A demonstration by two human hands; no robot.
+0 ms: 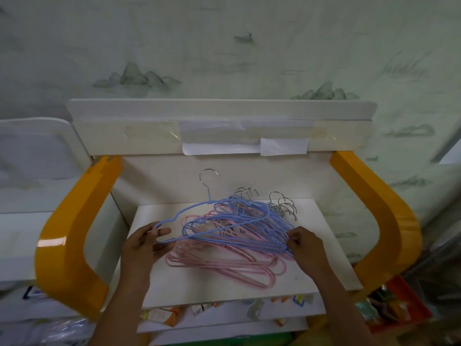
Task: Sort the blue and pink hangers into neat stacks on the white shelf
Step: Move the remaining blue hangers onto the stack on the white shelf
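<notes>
A tangle of several blue hangers (239,221) lies on top of several pink hangers (224,263) on the white shelf (324,245). Their metal hooks (282,203) point to the back right; one hook (207,178) stands up at the back. My left hand (144,245) grips the left end of a blue hanger, thumb over the wire. My right hand (304,243) pinches the right ends of the blue hangers.
Yellow curved side arms (72,233) (379,213) flank the shelf. A white back panel with taped paper (244,143) stands behind. A lower shelf holds small packets (189,313). A red bin (399,305) sits at the lower right, another white unit (30,171) on the left.
</notes>
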